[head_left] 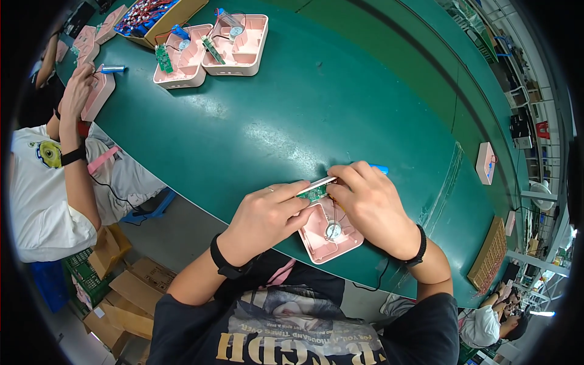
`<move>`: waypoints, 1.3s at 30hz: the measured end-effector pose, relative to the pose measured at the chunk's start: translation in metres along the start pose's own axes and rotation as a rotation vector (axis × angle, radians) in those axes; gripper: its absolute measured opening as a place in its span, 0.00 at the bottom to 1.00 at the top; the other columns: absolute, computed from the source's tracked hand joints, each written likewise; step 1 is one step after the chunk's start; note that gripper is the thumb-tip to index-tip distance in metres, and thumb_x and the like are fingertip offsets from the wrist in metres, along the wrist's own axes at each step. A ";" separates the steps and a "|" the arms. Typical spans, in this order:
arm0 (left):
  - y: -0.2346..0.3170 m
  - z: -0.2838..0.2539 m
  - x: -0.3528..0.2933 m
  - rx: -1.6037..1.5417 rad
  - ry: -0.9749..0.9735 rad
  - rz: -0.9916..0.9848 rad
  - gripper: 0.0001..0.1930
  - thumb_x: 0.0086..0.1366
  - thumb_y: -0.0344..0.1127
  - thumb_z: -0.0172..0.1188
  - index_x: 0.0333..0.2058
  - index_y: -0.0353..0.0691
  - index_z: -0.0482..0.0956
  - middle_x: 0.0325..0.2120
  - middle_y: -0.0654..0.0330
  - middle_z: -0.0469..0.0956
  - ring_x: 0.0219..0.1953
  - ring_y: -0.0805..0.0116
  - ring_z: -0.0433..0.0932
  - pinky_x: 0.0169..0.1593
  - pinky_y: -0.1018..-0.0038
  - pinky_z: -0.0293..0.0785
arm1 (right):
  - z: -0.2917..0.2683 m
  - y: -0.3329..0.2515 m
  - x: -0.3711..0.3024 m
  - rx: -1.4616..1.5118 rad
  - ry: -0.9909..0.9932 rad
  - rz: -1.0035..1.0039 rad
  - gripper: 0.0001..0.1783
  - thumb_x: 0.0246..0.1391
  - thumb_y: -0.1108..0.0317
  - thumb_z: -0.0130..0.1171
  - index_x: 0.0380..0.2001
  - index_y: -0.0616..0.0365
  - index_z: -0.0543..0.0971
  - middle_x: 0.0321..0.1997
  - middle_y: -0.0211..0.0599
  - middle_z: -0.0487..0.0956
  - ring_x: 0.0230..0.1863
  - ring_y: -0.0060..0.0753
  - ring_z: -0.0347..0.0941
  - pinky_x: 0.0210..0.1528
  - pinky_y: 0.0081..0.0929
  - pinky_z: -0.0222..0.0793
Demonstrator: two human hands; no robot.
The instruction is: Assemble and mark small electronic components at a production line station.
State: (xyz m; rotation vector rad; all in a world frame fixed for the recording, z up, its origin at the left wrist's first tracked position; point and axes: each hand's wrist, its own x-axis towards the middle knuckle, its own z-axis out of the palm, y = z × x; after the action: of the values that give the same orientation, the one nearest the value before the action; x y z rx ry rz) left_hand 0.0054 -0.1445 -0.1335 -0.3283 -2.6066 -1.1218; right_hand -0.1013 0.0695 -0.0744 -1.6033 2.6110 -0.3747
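Between my two hands is a small green circuit board (314, 193) with a white strip along its upper edge. My left hand (271, 210) pinches the board's left end between thumb and fingers. On the other end, the fingers of my right hand (368, 204) are closed at the board and strip. Just below lies an open pink plastic housing (315, 234) on the table, touching or close under my fingers. Inside it sits a round silver part (333, 230) with thin wires running up toward the board. A blue cylindrical battery (380, 168) shows partly behind my right hand.
Two pink housings (246, 59) with boards and batteries stand at the back left of the green table (365, 109). Beside them is a box (176, 21) of blue batteries. A co-worker's hand (76, 91) works at left. A brown slotted tray (488, 255) lies at right.
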 end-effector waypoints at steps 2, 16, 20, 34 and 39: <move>0.000 0.001 0.000 0.032 -0.015 0.028 0.08 0.59 0.31 0.77 0.37 0.39 0.91 0.49 0.57 0.89 0.39 0.62 0.90 0.42 0.69 0.88 | 0.000 -0.001 0.000 -0.024 -0.018 0.009 0.11 0.50 0.70 0.71 0.38 0.58 0.88 0.54 0.35 0.83 0.53 0.39 0.78 0.53 0.37 0.77; 0.004 0.003 -0.006 0.122 0.017 0.029 0.07 0.62 0.30 0.75 0.38 0.37 0.91 0.40 0.57 0.86 0.36 0.59 0.86 0.38 0.67 0.85 | -0.007 0.025 -0.028 0.406 0.092 0.145 0.14 0.54 0.70 0.74 0.46 0.55 0.89 0.59 0.39 0.84 0.57 0.47 0.81 0.57 0.41 0.79; 0.007 0.003 -0.007 0.135 0.036 0.035 0.07 0.61 0.29 0.75 0.37 0.36 0.90 0.36 0.57 0.84 0.34 0.58 0.84 0.36 0.66 0.83 | -0.005 0.015 -0.044 0.384 0.133 0.120 0.18 0.53 0.67 0.76 0.48 0.56 0.89 0.62 0.42 0.82 0.61 0.52 0.78 0.60 0.44 0.78; 0.012 0.009 -0.009 0.150 0.029 -0.017 0.06 0.62 0.29 0.75 0.37 0.36 0.90 0.33 0.57 0.80 0.32 0.56 0.82 0.36 0.62 0.80 | 0.027 -0.012 -0.046 0.364 0.058 0.306 0.26 0.54 0.63 0.78 0.55 0.59 0.85 0.71 0.51 0.73 0.73 0.62 0.67 0.71 0.54 0.68; 0.010 0.011 -0.007 0.147 0.051 -0.004 0.06 0.62 0.29 0.75 0.37 0.37 0.90 0.33 0.57 0.80 0.32 0.56 0.82 0.36 0.63 0.80 | 0.029 -0.017 -0.048 0.262 0.021 0.230 0.21 0.56 0.64 0.76 0.53 0.56 0.87 0.74 0.52 0.70 0.79 0.67 0.59 0.76 0.58 0.61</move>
State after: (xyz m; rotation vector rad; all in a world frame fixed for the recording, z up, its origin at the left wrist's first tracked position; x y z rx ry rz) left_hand 0.0137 -0.1308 -0.1368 -0.2595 -2.6267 -0.9202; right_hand -0.0596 0.0992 -0.1019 -1.2118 2.5919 -0.6859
